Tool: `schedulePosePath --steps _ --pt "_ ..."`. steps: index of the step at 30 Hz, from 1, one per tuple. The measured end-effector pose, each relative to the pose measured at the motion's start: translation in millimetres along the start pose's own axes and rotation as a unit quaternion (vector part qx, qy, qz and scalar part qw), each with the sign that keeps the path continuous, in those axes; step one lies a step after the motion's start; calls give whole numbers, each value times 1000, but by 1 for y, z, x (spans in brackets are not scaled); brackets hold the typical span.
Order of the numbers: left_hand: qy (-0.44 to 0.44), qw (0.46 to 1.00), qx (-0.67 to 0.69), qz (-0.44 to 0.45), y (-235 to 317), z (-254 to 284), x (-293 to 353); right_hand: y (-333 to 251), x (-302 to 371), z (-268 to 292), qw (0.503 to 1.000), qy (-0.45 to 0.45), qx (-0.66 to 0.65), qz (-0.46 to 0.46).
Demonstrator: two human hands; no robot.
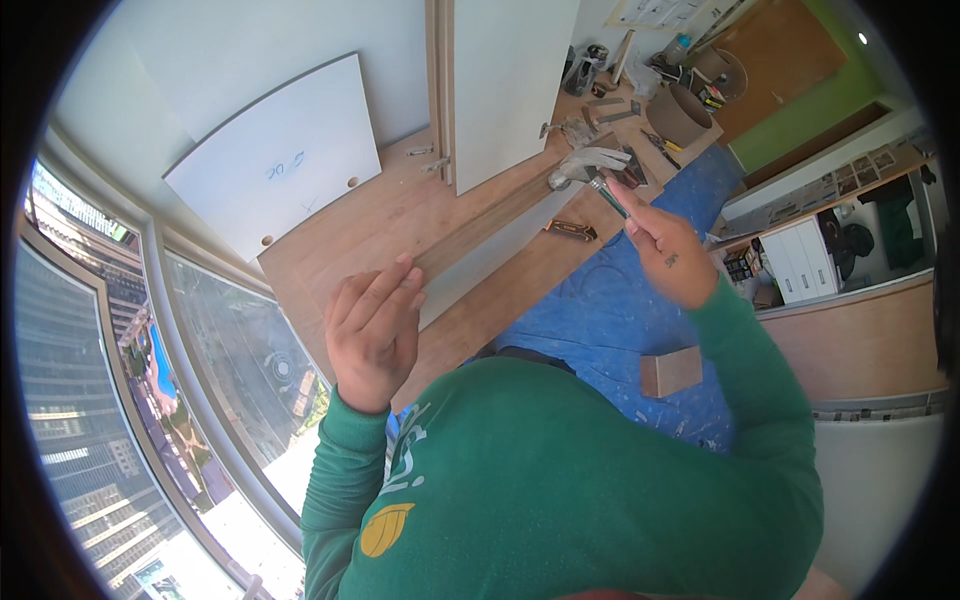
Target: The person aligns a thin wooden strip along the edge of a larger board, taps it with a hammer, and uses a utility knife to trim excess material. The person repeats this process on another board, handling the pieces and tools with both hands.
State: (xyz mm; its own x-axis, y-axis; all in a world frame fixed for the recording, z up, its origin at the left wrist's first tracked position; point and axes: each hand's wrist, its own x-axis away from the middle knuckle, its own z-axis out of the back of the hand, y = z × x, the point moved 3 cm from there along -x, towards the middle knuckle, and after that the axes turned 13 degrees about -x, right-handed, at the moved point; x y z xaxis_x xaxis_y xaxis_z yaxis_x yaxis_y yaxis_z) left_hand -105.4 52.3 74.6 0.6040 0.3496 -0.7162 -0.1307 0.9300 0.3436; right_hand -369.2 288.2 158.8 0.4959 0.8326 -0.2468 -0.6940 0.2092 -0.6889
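Observation:
My right hand [668, 245] is closed around the handle of a claw hammer [592, 168]. The hammer's silver head hangs over the far end of a long narrow wooden board [490, 222], which has a pale face along its near side. At that board's near left end, my left hand [375, 325] has its fingers bent over the edge with the thumb below; part of the grip is hidden. An orange and black utility knife [572, 231] lies on the wooden worktop [475, 335], close to the board.
A white curved-edge panel [285, 150] leans on the wall at left, beside an upright white cabinet door [510, 90]. Tools and a brown curved ring [680, 112] crowd the far worktop. A wooden block [670, 372] rests on the blue floor sheet [590, 320]. Windows [220, 350] line the left.

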Motion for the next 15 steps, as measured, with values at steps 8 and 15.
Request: schedulePosePath --steps 8,15 --pt "2 1000 -14 -2 0 2 0 -23 -3 -13 993 -98 7 -67" --pt "6 1000 -13 -2 -1 1 0 -31 -9 -17 994 -86 16 -59"
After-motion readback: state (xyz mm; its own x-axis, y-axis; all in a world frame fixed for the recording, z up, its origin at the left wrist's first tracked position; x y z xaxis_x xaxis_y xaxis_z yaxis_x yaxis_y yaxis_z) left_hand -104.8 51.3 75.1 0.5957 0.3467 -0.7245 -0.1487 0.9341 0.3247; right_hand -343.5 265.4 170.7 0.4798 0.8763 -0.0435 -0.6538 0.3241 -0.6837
